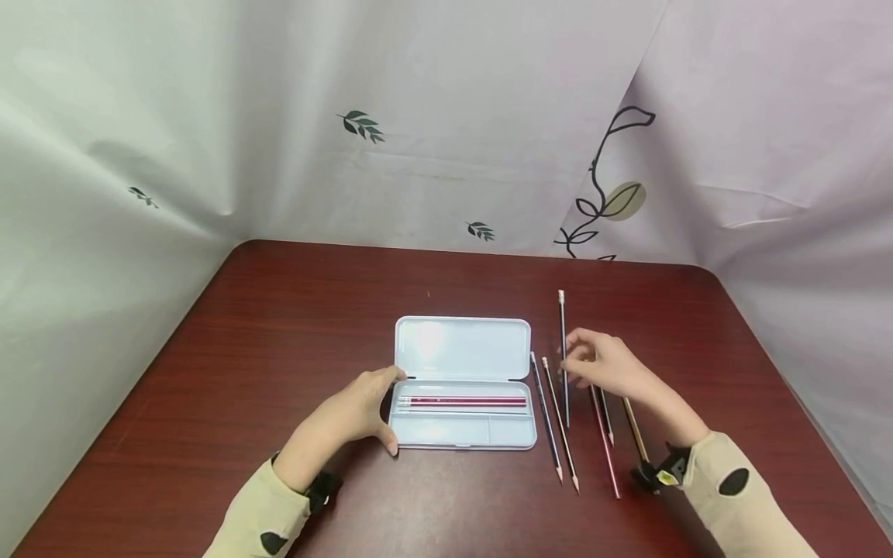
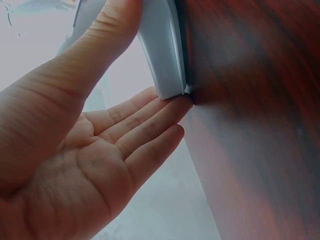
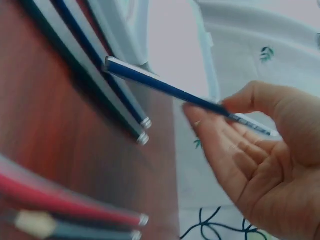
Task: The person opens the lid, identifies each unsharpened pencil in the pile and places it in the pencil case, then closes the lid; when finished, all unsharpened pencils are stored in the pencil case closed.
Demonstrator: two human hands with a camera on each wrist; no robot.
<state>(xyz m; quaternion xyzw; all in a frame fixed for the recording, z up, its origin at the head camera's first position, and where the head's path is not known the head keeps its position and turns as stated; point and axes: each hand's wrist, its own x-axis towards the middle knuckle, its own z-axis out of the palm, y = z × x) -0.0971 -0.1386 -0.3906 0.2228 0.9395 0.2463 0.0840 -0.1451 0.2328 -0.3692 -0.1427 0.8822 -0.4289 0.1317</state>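
Head view: nearest, two pale sleeves reach in over the dark red worktop. Gold pencil lies by the right wrist, partly hidden; left of it, a red pencil and a black pencil run up beneath the right hand. Two dark pencils slant just beside the case, points nearward. Left hand at the left end of the open pencil case: fingers straight, thumb spread wide, touching the edge. Red pencils lie in the case's long far compartment; count unclear. Right thumb and fingers pinch a blue pencil, eraser end away; right wrist view shows it held above the worktop. Beyond: raised lid, then pale leaf-print cloth.
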